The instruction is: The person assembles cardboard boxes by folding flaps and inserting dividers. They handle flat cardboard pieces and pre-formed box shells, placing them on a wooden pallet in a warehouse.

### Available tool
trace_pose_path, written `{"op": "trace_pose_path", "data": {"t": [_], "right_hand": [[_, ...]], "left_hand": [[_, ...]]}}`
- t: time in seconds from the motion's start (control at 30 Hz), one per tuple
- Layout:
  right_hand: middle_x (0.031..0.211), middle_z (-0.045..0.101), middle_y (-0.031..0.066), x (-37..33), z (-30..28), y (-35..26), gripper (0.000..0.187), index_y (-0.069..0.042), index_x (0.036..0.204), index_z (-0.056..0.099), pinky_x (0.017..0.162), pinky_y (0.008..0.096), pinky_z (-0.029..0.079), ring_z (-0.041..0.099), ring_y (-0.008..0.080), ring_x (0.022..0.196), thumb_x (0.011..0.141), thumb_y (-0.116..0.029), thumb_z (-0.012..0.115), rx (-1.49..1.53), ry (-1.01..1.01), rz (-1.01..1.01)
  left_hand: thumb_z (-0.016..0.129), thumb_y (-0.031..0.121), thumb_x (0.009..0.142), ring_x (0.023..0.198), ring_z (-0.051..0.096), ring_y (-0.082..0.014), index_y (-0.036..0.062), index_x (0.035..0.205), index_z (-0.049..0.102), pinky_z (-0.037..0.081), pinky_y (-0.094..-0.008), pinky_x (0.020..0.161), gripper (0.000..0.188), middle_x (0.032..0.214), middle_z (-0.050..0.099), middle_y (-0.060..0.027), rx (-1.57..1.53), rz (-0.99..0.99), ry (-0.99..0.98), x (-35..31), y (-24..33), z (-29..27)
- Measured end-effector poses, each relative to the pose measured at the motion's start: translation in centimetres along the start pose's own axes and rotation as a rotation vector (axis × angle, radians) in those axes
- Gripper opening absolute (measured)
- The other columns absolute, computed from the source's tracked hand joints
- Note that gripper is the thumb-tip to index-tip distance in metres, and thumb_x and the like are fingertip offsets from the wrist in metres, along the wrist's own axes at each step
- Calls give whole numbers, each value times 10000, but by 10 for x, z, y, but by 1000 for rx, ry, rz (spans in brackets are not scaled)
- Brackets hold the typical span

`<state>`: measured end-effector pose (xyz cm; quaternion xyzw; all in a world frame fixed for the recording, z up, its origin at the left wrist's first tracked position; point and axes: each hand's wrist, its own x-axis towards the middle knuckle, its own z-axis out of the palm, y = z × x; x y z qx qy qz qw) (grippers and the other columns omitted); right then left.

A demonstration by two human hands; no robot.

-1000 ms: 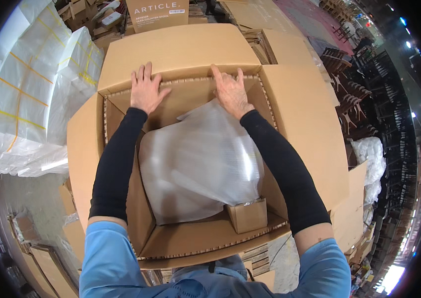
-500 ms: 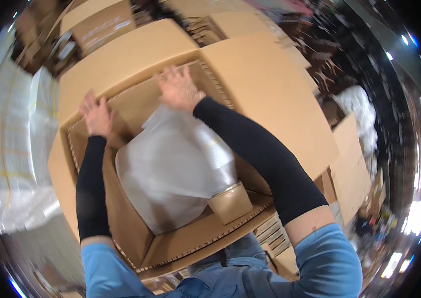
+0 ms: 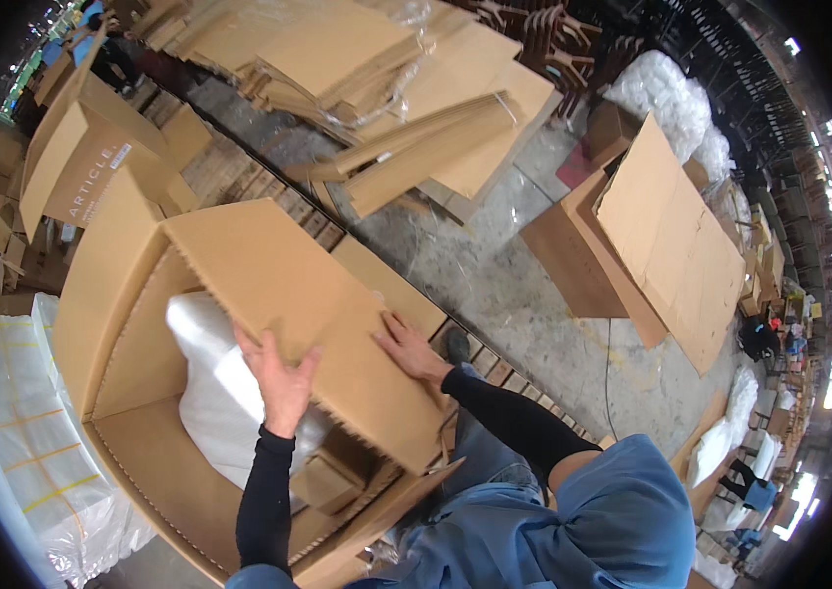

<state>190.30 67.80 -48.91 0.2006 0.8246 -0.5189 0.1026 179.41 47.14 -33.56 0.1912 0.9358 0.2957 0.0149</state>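
A large cardboard box (image 3: 131, 422) stands in front of me, its top uncovered. Inside lies a bulky item in white foam wrap (image 3: 215, 402), its shape hidden by the wrapping. A smaller cardboard carton (image 3: 326, 483) sits in the near right corner of the box. My left hand (image 3: 281, 385) reaches over the opening, fingers spread, with the fingertips at the inner edge of the right flap (image 3: 298, 294). On the flap's outer side rests my right hand (image 3: 414, 351), its fingers stretched out flat. Neither hand grips anything.
Wrapped white stacks (image 3: 38, 422) stand close on the left. Another open carton (image 3: 92, 147) is at the far left. Flattened cardboard (image 3: 445, 137) lies across the back. Cardboard panels (image 3: 671, 245) lean at the right on the concrete floor (image 3: 485, 255), near bagged white material (image 3: 661, 93).
Both hands have left the box's far inside wall. My right hand has moved onto the right flap, which now stands raised; my left is at its edge. The view has swung rightward.
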Motion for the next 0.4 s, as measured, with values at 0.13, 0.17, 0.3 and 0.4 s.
{"op": "trace_pose_path", "data": {"t": [0.13, 0.17, 0.3, 0.4], "right_hand": [[1507, 408, 287, 9, -46, 18, 690, -18, 1469, 430, 1129, 464, 345, 422, 414, 1379, 982, -494, 541, 197, 45, -83], [1497, 426, 267, 13, -55, 25, 701, -20, 1471, 427, 1116, 459, 357, 434, 393, 1368, 970, -490, 564, 347, 2, 6], [1446, 490, 175, 83, -84, 84, 771, -37, 1490, 399, 1061, 442, 395, 475, 310, 1314, 918, -488, 648, 972, -172, 389], [1450, 471, 114, 178, -86, 170, 915, -87, 1573, 223, 1050, 473, 380, 426, 262, 1329, 895, -510, 668, 1180, -209, 535]], "left_hand": [[787, 69, 795, 1450, 285, -319, -40, 1424, 414, 272, -431, 1185, 740, 1581, 260, -226, -278, -302, 100, -11, 37, 10], [776, 44, 799, 1431, 319, -309, -46, 1426, 412, 285, -418, 1179, 731, 1562, 295, -221, -355, -324, 157, -15, 50, 10], [741, -1, 818, 1408, 374, -300, -7, 1494, 350, 312, -426, 1173, 781, 1513, 388, -190, -315, -557, 96, -20, 64, 8], [725, -10, 833, 1414, 376, -293, 25, 1529, 316, 328, -439, 1166, 808, 1494, 424, -182, -483, -630, 139, 0, 79, 37]]}}
